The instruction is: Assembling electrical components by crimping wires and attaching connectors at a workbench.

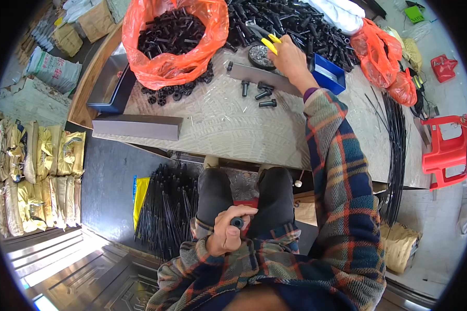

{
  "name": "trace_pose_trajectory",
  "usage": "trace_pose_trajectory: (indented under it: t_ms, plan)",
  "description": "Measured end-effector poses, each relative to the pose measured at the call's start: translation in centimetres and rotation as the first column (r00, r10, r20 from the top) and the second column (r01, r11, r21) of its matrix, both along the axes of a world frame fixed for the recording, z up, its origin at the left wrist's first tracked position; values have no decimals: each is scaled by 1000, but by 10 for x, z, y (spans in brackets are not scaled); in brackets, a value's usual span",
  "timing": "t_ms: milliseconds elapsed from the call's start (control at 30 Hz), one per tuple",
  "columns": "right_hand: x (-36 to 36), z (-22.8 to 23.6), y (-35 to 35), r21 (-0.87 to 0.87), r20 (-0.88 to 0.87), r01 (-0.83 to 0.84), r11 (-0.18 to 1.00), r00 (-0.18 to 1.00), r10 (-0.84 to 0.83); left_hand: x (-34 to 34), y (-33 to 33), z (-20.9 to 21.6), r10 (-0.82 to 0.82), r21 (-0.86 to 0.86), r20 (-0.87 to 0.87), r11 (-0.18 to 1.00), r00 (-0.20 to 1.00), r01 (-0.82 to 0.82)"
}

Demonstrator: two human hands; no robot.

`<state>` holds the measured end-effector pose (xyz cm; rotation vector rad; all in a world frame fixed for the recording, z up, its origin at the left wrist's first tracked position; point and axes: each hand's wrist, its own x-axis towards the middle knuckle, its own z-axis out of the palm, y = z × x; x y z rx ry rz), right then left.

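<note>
My left hand (pixel 224 230) is closed in front of my lap around a black tubular part (pixel 237 223), whose round hollow end faces up. Over the table, my right hand (pixel 290 59) grips yellow-handled pliers (pixel 270 45); their jaws point away to the upper left. Just under the pliers sits a round black dish (pixel 261 63) of small shiny bits. Nearer me, several short black fittings (pixel 264 95) lie loose beside a grey metal bar (pixel 264 78). A large heap of similar black parts (pixel 290 23) covers the far side of the table.
An orange plastic bag (pixel 213 52) full of black pieces stands at the far left, next to a blue tray (pixel 109 85). A blue box (pixel 328 72) is right of my wrist. Long black rods (pixel 397 150) overhang the right edge; more rods (pixel 166 212) stand left of my legs.
</note>
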<state>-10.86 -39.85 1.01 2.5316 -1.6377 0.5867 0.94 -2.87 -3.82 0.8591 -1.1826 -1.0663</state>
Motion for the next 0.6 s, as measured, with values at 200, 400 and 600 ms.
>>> trace_pose_trajectory:
  t_ms: [200,400,600]
  plan:
    - [5,-10,-10,-15,0,-53,998,999,53,11,-6,-1,24,34,-16,999,1000,-24]
    - [-8,1,-12,-65,169,-46,997,984,56,7,-11,3,16,55,-58,998,998,-13]
    - [4,6,5,-53,87,-78,996,993,82,1,7,2,144,127,-111,983,983,-130]
